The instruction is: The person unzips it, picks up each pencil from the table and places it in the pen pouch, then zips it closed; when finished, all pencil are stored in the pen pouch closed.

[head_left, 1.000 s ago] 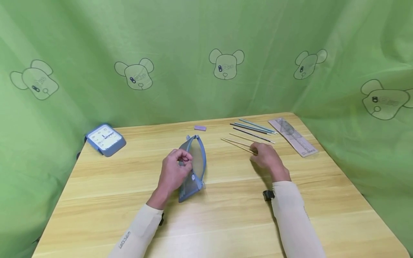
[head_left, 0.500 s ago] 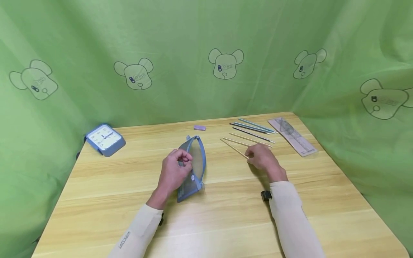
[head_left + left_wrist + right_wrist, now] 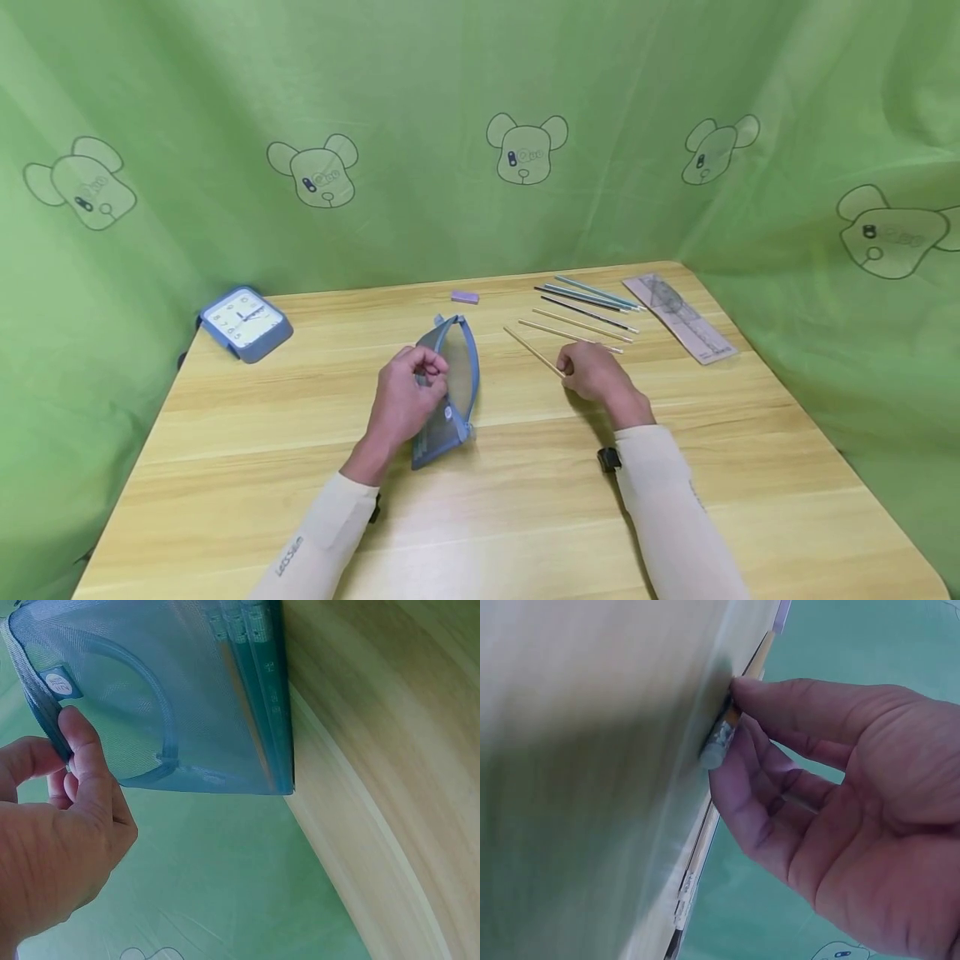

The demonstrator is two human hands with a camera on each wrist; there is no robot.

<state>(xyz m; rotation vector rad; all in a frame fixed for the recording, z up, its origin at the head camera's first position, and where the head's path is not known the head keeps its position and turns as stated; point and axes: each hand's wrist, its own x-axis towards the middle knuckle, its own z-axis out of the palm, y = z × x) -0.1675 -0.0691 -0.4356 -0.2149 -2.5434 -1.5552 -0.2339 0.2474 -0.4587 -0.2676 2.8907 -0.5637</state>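
Note:
A blue mesh pencil pouch (image 3: 202, 727) stands on the table with its zip mouth spread. My left hand (image 3: 405, 400) pinches the zip edge between thumb and fingers. Through the mesh, in the left wrist view, several pencils (image 3: 259, 690) show along the pouch's bottom. My right hand (image 3: 600, 379) pinches a yellow pencil (image 3: 531, 348) near its eraser end, low over the table. In the right wrist view the pencil's eraser tip (image 3: 712, 756) pokes out below the thumb. Two more yellow pencils (image 3: 581, 325) lie just beyond that hand.
Behind these lie dark and blue pencils (image 3: 588, 293) and a ruler set in a clear sleeve (image 3: 678, 317). A purple eraser (image 3: 465, 297) sits near the back edge. At the far left stands a blue clock (image 3: 247, 325). Green curtain (image 3: 420, 225) encloses the table's back and sides.
My right hand has drawn one yellow pencil left and nearer, away from the other two, which are now more exposed. The left hand and pouch have stayed nearly still.

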